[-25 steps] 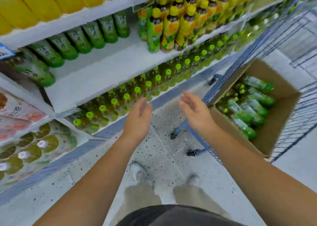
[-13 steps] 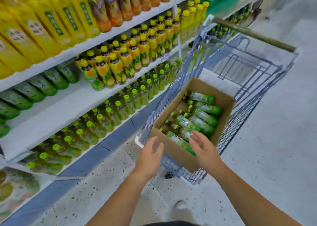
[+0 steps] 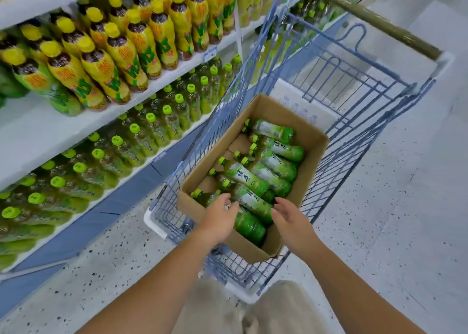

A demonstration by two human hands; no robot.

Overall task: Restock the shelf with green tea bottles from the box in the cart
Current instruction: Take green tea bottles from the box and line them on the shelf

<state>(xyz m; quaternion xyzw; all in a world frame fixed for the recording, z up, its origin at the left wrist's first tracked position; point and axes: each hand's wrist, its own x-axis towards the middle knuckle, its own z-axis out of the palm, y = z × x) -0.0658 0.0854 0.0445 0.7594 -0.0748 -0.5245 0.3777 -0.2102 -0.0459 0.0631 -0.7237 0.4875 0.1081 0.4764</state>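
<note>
A brown cardboard box [image 3: 312,146] sits in a blue wire cart [image 3: 359,110] and holds several green tea bottles [image 3: 253,179] lying on their sides. My left hand [image 3: 219,218] reaches over the box's near left wall, fingers spread above a bottle. My right hand [image 3: 288,222] hovers over the near end of the box, fingers curved and apart, right beside a bottle [image 3: 249,226]. Neither hand clearly grips anything. The white shelf [image 3: 33,131] on the left has a bare stretch beside yellow-capped bottles.
Rows of yellow-capped bottles [image 3: 121,52] fill the upper shelf and green-capped bottles [image 3: 141,138] the lower one. The cart's handle [image 3: 367,16] lies at the far end. Speckled floor [image 3: 405,207] stretches to the right, and my legs stand just behind the cart.
My view swung from the shelf to the cart. Both hands moved from mid-air in front of the shelf forward and down into the near end of the box.
</note>
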